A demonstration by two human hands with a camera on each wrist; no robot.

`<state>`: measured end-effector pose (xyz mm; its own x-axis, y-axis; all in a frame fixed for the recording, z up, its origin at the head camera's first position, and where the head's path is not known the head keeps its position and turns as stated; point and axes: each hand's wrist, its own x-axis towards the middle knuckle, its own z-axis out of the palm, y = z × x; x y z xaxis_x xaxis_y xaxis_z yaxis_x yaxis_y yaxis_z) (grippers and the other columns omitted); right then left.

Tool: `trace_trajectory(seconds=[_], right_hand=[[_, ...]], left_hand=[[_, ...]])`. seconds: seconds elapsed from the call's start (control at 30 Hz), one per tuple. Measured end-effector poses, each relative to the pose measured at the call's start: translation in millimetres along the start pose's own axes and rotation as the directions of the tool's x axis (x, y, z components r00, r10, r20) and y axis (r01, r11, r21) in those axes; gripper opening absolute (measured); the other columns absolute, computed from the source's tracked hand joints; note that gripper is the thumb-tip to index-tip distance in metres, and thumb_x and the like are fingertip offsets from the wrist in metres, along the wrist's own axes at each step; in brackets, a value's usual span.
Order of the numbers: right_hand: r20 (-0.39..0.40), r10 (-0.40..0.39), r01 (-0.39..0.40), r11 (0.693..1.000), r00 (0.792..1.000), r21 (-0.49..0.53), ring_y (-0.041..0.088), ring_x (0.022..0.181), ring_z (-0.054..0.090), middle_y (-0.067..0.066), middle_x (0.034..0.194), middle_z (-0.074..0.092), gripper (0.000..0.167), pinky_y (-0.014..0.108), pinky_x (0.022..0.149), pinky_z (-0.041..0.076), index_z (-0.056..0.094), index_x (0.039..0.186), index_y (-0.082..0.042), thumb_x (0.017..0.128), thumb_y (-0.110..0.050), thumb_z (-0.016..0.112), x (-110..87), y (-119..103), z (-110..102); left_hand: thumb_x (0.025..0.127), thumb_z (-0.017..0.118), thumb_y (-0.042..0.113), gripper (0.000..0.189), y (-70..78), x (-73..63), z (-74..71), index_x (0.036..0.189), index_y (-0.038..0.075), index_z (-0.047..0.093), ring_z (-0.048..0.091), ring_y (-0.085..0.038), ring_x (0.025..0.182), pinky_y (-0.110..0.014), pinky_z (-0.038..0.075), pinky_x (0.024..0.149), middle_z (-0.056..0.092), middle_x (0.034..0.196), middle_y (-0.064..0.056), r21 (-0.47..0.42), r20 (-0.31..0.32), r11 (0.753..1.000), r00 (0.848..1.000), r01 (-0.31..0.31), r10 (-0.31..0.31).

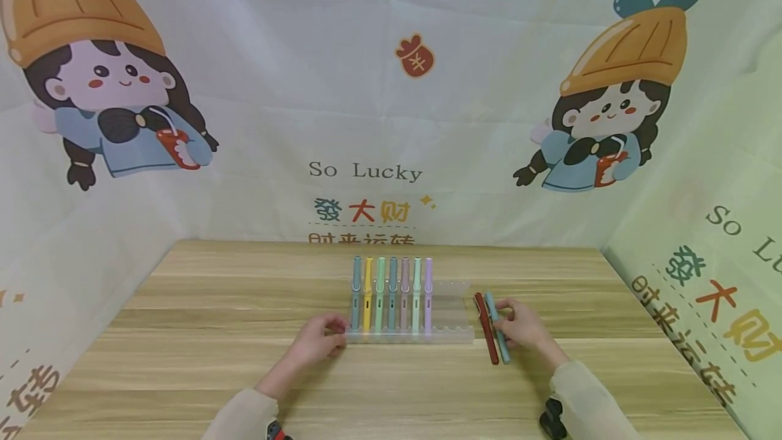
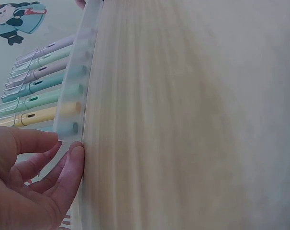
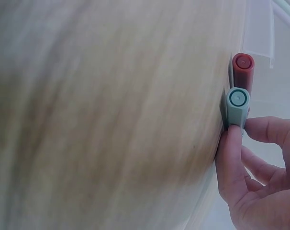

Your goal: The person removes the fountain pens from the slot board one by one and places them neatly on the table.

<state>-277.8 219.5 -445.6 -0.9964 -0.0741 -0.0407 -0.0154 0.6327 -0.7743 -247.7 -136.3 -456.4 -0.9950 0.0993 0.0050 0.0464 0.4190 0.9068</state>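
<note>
A clear pen rack [image 1: 452, 337] stands mid-table with several capped pens leaning in its left and middle slots, among them a yellow pen [image 1: 368, 297] and a lilac pen [image 1: 428, 297]. At the rack's left end, my left hand [image 1: 319, 339] holds the corner between thumb and fingers, as the left wrist view shows. My right hand [image 1: 522, 324] pinches a light blue pen [image 3: 238, 109] right of the rack. Beside that pen lies a red pen [image 1: 487, 331], on the side nearer the rack. Both have their clip ends pointing away from me.
Several slots at the right part of the rack hold no pens. The wooden table [image 1: 244, 304] meets a printed cloth backdrop [image 1: 379, 121] at the back and sides. A dark device sits at each wrist.
</note>
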Motion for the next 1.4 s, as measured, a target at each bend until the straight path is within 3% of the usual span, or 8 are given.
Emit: trace_trajectory(seconds=[0.2, 0.33, 0.5, 0.6, 0.8, 1.1, 1.23, 1.4], right_hand=[[0.013, 0.02, -0.021, 0.997, 1.0, 0.071, 0.019, 0.058, 0.055, 0.014, 0.077, 0.052, 0.036, 0.031, 0.05, 0.05, 0.044, 0.115, 0.01, 0.082, 0.0, 0.053, -2.0, -1, -3], [-0.028, 0.006, -0.003, 0.994, 1.0, 0.114, 0.02, 0.061, 0.055, 0.014, 0.08, 0.051, 0.035, 0.031, 0.052, 0.05, 0.044, 0.116, 0.01, 0.084, -0.003, 0.051, -2.9, -3, -5], [-0.123, -0.087, 0.099, 0.99, 0.989, 0.102, 0.02, 0.059, 0.053, 0.012, 0.082, 0.053, 0.032, 0.028, 0.048, 0.048, 0.05, 0.113, 0.008, 0.083, -0.002, 0.052, -3.7, -10, -2], [-0.159, -0.136, 0.16, 0.976, 0.978, 0.148, 0.022, 0.064, 0.056, 0.013, 0.084, 0.056, 0.03, 0.029, 0.05, 0.05, 0.051, 0.11, 0.008, 0.082, 0.0, 0.053, -4.6, -15, 4], [-0.162, -0.177, 0.216, 0.939, 0.971, 0.267, 0.03, 0.074, 0.058, 0.02, 0.088, 0.057, 0.029, 0.034, 0.059, 0.052, 0.051, 0.111, 0.009, 0.082, 0.004, 0.054, -5.1, -23, 17], [-0.174, -0.263, 0.303, 0.911, 0.949, 0.28, 0.029, 0.077, 0.057, 0.013, 0.086, 0.059, 0.028, 0.029, 0.063, 0.051, 0.054, 0.109, 0.005, 0.081, 0.003, 0.058, -2.2, -36, 39], [-0.197, -0.301, 0.344, 0.905, 0.933, 0.248, 0.024, 0.082, 0.058, 0.013, 0.089, 0.062, 0.029, 0.027, 0.07, 0.049, 0.055, 0.107, 0.005, 0.079, 0.002, 0.061, 0.0, -42, 51], [-0.216, -0.327, 0.371, 0.904, 0.92, 0.211, 0.026, 0.082, 0.059, 0.014, 0.088, 0.062, 0.03, 0.03, 0.07, 0.05, 0.055, 0.107, 0.005, 0.078, 0.004, 0.06, 1.8, -50, 60]], left_hand=[[0.077, 0.056, -0.008, 0.014, 0.4, 0.0, 0.3, 0.091, -0.004, 0.057, 0.053, -0.018, 0.067, -0.031, 0.049, 0.055, 0.055, 0.082, -0.01, 0.002, -0.001, 1.0, 1.0, 0.004, -0.004], [0.077, 0.056, -0.009, 0.014, 0.7, 0.2, 0.4, 0.091, -0.005, 0.057, 0.053, -0.018, 0.067, -0.032, 0.049, 0.055, 0.055, 0.082, -0.01, -0.002, -0.002, 1.0, 1.0, 0.0, 0.0], [0.077, 0.057, -0.008, 0.014, 1.8, -0.2, 0.6, 0.091, -0.005, 0.057, 0.053, -0.018, 0.067, -0.032, 0.049, 0.055, 0.055, 0.082, -0.011, -0.001, -0.001, 1.0, 1.0, 0.005, -0.005], [0.077, 0.057, -0.008, 0.014, 2.4, -0.7, 0.7, 0.091, -0.005, 0.057, 0.053, -0.018, 0.067, -0.032, 0.049, 0.055, 0.055, 0.082, -0.011, 0.0, -0.003, 1.0, 1.0, 0.009, -0.009], [0.077, 0.056, -0.009, 0.014, 3.4, -1.3, 0.8, 0.09, -0.005, 0.057, 0.053, -0.018, 0.067, -0.032, 0.049, 0.056, 0.055, 0.081, -0.011, -0.008, -0.004, 1.0, 1.0, 0.013, -0.013], [0.078, 0.056, -0.007, 0.014, 3.9, -2.4, -1.3, 0.092, -0.005, 0.057, 0.053, -0.018, 0.069, -0.032, 0.049, 0.056, 0.055, 0.082, -0.01, 0.011, 0.008, 1.0, 1.0, 0.006, -0.006], [0.078, 0.056, -0.007, 0.014, 3.5, -2.3, -1.5, 0.092, -0.005, 0.057, 0.053, -0.018, 0.069, -0.032, 0.049, 0.056, 0.055, 0.082, -0.011, 0.005, 0.011, 1.0, 1.0, 0.002, -0.002], [0.078, 0.056, -0.007, 0.014, 3.2, -2.1, -0.8, 0.091, -0.005, 0.057, 0.053, -0.018, 0.069, -0.033, 0.049, 0.056, 0.055, 0.082, -0.011, -0.001, 0.002, 1.0, 1.0, 0.004, -0.004]])
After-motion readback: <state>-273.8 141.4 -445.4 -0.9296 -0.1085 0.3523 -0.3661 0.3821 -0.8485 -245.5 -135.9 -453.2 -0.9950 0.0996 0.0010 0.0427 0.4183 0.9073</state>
